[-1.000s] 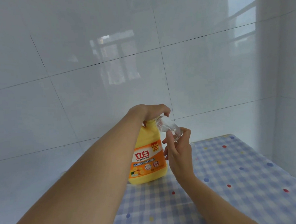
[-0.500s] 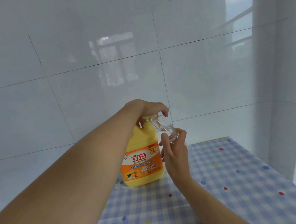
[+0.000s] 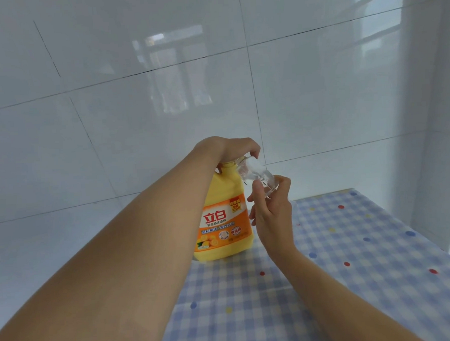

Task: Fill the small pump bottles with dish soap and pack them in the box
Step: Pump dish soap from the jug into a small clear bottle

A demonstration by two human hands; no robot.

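A big yellow dish soap bottle [image 3: 222, 222] with an orange label stands on the checked tablecloth near the wall. My left hand [image 3: 230, 149] covers its top and presses down on the pump head, which is hidden under the fingers. My right hand [image 3: 271, 209] holds a small clear bottle [image 3: 256, 175], tilted with its mouth up against the pump spout. How much soap is in the small bottle I cannot tell. No box and no other small bottles are in view.
The table [image 3: 353, 255] has a blue and white checked cloth with coloured dots. White tiled walls [image 3: 138, 122] close in behind and on the right, with the corner at the far right.
The view has dropped and shifted slightly, so the hands and bottles sit a little higher in frame. The left hand stays on the pump and the right keeps the small bottle at the spout.
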